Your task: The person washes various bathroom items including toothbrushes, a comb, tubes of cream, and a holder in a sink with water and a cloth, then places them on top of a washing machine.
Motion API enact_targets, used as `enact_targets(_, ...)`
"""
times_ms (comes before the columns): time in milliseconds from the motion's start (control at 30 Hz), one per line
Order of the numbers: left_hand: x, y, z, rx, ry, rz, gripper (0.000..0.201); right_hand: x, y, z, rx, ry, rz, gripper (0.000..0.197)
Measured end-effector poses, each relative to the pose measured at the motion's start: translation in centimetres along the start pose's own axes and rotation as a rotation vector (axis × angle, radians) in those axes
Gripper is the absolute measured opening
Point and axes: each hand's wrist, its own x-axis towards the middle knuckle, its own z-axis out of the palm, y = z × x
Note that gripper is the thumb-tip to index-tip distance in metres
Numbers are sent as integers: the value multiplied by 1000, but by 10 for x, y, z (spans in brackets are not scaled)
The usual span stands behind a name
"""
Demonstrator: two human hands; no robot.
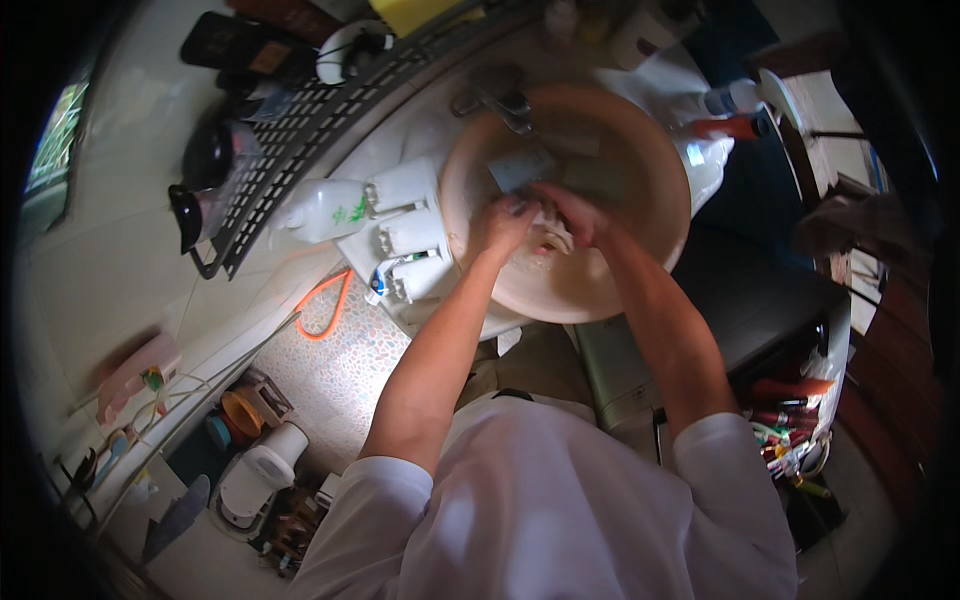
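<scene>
Both my hands are over a round pinkish-beige basin (668, 215). A pale, crumpled, cloth-like piece (552, 226) is bunched between them, and its kind is hard to make out. My left hand (507, 224) has its fingers curled at the left side of the piece. From the right, my right hand (572, 212) closes round it, fingers bent inward. Just beyond the hands, a bluish rectangular patch (518, 168) shows in the basin. I cannot tell whether it is an object or a reflection. A dark faucet (497, 100) stands at the basin's far left edge.
Left of the basin are a white holder (412, 236) with a toothbrush, a clear pump bottle (325, 208) and a dark perforated shelf (290, 150). A dark countertop (745, 275) lies at the right. A toilet (262, 475) and an orange hose loop (325, 305) are low on the left.
</scene>
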Motion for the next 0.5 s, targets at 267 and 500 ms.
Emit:
enact_targets(267, 15, -19, -10, -273, -37, -89, 44, -7, -13, 35, -6, -88, -85, 47)
enact_targets(500, 6, -2, -25, -165, -165, -120, 35, -33, -26, 30, -513, 138, -223, 41)
